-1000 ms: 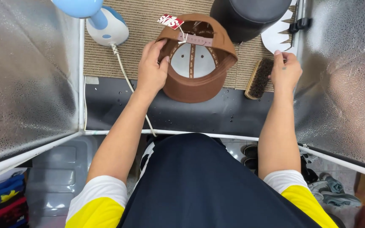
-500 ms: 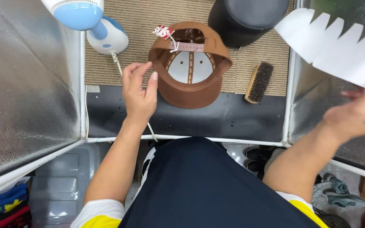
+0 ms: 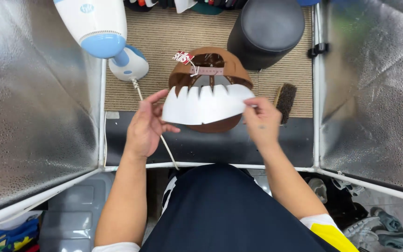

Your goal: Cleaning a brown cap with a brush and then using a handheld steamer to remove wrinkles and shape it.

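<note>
Holding the white card insert with both hands, I keep it just above the brown cap, which lies upside down on the bench. My left hand pinches its left end, my right hand its right end. I judge the insert is not yet placed inside the cap; fitting it remains.

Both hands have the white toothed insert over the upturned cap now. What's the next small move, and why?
Probably lower the insert into the cap, teeth first. Left hand and right hand pinch its two ends just above the open underside, teeth pointing toward the crown, so a short curved push downward would seat it inside the front.
</note>
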